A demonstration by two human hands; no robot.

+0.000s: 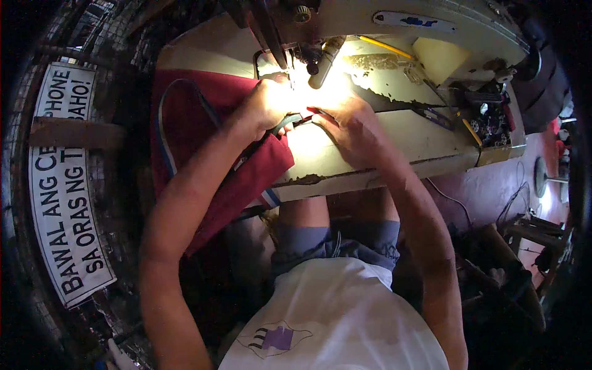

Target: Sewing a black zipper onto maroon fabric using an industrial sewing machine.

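Note:
Under the sewing machine's [425,21] lamp, both my hands are close together near the needle area. My left hand [269,108] is closed on the edge of a maroon cloth piece [265,169], where a dark strip [287,121] shows. Just to its right, my right hand [350,123] has its fingers pinched at a small dark and red thing [313,113], which I cannot make out. Glare washes out the fingertips. A blue and white striped strap [165,117] loops over the cloth on the left.
On the machine table [376,139] lie a yellow pencil [386,47] and a dark slim tool [435,118]. A box of small parts [493,123] sits at the right end. A lettered sign [68,216] hangs on mesh at the left. A pink floor [475,191] shows at the right.

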